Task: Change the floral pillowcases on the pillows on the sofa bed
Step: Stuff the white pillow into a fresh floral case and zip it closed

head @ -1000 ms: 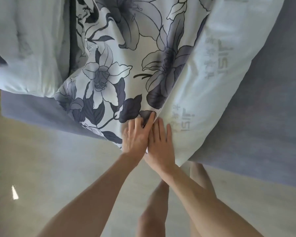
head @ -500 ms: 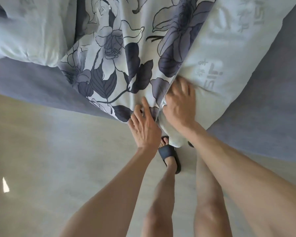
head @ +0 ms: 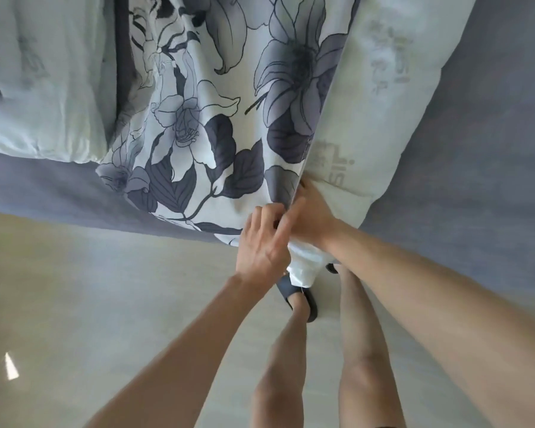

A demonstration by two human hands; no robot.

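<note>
We see two pale pillows on the grey sofa bed point(head: 476, 168): one bare pillow point(head: 40, 97) at left, one pillow point(head: 380, 125) half inside the floral pillowcase point(head: 217, 118). Our left hand point(head: 261, 239) pinches the pillowcase's edge; our right hand point(head: 312, 216) grips the pillow corner, hiding the opening. One dark slipper point(head: 297, 296) stands clearly below

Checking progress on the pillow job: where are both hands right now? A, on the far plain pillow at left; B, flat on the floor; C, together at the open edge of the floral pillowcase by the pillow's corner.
C: the left hand and right hand meet at the floral pillowcase edge beside the pale pillow.
</note>
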